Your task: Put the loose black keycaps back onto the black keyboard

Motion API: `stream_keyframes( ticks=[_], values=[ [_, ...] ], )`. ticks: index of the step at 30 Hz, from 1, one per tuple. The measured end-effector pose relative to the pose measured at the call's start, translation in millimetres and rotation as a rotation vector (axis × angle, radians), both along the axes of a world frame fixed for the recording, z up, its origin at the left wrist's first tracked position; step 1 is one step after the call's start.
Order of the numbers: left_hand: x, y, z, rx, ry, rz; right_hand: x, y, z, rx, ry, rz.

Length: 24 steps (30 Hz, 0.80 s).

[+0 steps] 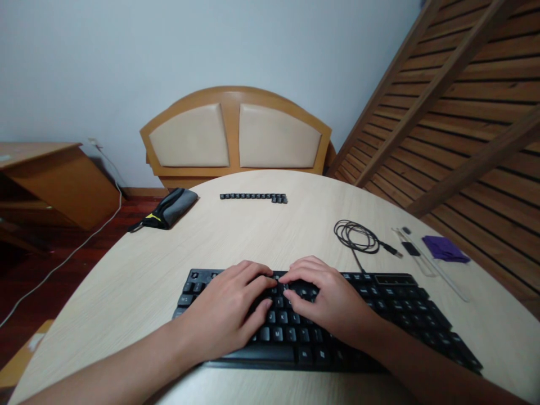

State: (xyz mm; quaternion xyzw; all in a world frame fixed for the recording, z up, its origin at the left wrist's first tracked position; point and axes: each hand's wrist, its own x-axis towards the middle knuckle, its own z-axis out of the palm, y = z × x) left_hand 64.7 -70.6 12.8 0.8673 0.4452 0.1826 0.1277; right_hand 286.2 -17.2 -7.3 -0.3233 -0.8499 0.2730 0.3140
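Observation:
A black keyboard [261,355] lies across the near part of the round table. My left hand [236,301] rests over its left half, fingers apart, the index fingertip against keys in the upper rows and the thumb lower on the keys. Close beside it, my right hand [327,295] curls over the upper middle keys, its thumb and index fingertip drawn together around a small black keycap [286,286]. Whether that keycap is seated or lifted I cannot make out. Both hands hide many keys. Farther back stands a row of loose black keycaps [248,196], with a short second row at its right end.
Behind the keyboard lies its coiled black cable [356,239] with a USB plug. To the right are a wire puller with a black grip [410,248], a white stick [447,275] and a folded purple cloth [445,248]. A grey-black pouch [177,208] sits at the left edge.

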Motion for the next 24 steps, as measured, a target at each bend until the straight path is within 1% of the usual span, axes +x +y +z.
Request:
stream_keyframes(
  ticks=[10,24],
  values=[
    [-0.5,0.7,-1.4,0.003,-0.002,0.001,-2.4,2.9,0.9,-0.061,-0.008,-0.064],
    [-0.3,0.7,0.4,-0.007,0.008,0.002,-1.2,1.1,1.7,-0.042,-0.028,-0.037]
  ],
)
